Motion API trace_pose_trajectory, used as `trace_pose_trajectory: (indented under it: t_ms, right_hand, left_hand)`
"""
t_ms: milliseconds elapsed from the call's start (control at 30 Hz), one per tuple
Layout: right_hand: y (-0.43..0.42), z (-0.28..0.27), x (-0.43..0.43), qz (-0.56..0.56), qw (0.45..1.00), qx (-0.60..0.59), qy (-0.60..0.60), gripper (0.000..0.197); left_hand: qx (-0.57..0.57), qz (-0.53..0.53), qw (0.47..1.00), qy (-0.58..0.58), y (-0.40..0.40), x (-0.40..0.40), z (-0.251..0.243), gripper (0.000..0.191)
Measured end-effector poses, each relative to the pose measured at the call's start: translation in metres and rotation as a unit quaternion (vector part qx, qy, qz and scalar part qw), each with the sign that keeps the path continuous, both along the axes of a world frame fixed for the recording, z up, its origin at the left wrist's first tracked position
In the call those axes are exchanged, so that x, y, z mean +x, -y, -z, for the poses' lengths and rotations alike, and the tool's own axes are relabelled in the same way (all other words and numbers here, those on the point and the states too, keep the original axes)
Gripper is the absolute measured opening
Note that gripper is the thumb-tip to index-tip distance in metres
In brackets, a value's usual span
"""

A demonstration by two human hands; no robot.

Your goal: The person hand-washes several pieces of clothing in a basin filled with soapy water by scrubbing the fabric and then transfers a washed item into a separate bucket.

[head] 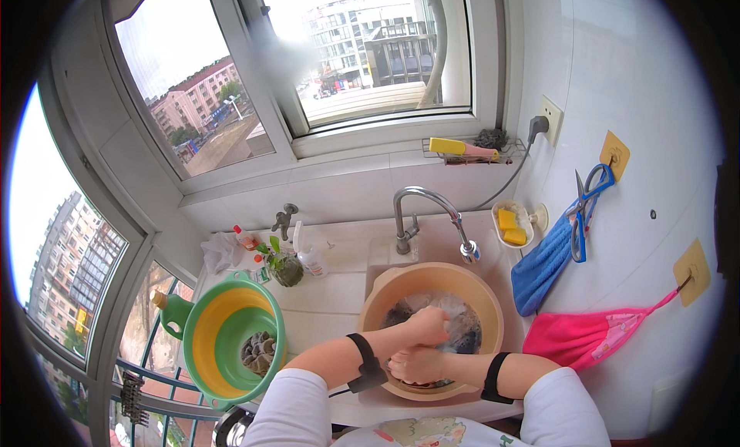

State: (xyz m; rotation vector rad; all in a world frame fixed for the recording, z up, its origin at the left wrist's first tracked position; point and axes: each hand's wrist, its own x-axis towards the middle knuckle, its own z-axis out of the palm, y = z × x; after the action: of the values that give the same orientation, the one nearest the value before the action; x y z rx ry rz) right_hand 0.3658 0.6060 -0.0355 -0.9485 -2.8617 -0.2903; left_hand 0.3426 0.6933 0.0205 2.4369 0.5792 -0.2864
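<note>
An orange-tan plastic basin (490, 308) stands in the sink beneath the curved metal faucet (430, 192). It holds sudsy water and dark wet fabric (469, 338). Over the water, my left hand (429, 325) is closed, its fingers curled at the far side; what it grips, if anything, is hidden. My right hand (417, 366) is nearer to me, low in the basin, with fingers bent down toward the fabric; its grip cannot be made out. A green and yellow basin (199, 331) on the left holds a crumpled grey-brown cloth (258, 353).
Behind the green basin are a spray bottle (311, 256), a potted plant (284, 266) and small bottles. Sponges (513, 235) lie in a wall dish. Scissors (583, 210), a blue towel (540, 270) and a pink towel (578, 334) hang on the right wall.
</note>
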Motion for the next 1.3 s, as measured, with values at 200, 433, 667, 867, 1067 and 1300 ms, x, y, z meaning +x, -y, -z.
trace_pose_trajectory:
  t_ms: [200,433,667,867,1067,1300]
  right_hand:
    - [-0.002,0.020,-0.002,0.012,1.000,0.013,-0.002,0.015]
    - [0.003,0.040,0.002,0.014,0.997,-0.006,-0.073,0.013]
    - [0.011,-0.023,0.061,-0.071,0.985,-0.024,-0.158,0.022]
    - [0.005,0.006,0.077,0.449,0.281,-0.248,-0.811,0.036]
    - [-0.035,-0.051,0.065,0.355,0.121,-0.422,-0.825,0.034]
    - [-0.122,-0.171,-0.052,0.168,0.313,-0.521,-0.776,0.038]
  left_hand:
    - [0.000,-0.016,0.999,-0.049,0.011,0.007,0.006,0.030]
    - [0.007,-0.018,0.997,-0.072,0.013,0.011,0.021,0.028]
    - [-0.318,-0.318,0.883,0.131,-0.049,-0.023,0.073,0.036]
    - [-0.705,-0.413,0.550,0.171,-0.035,-0.044,0.032,0.049]
    - [-0.680,-0.402,0.534,0.300,-0.039,-0.110,-0.025,0.046]
    - [-0.631,-0.298,0.484,0.528,-0.055,-0.280,-0.117,0.055]
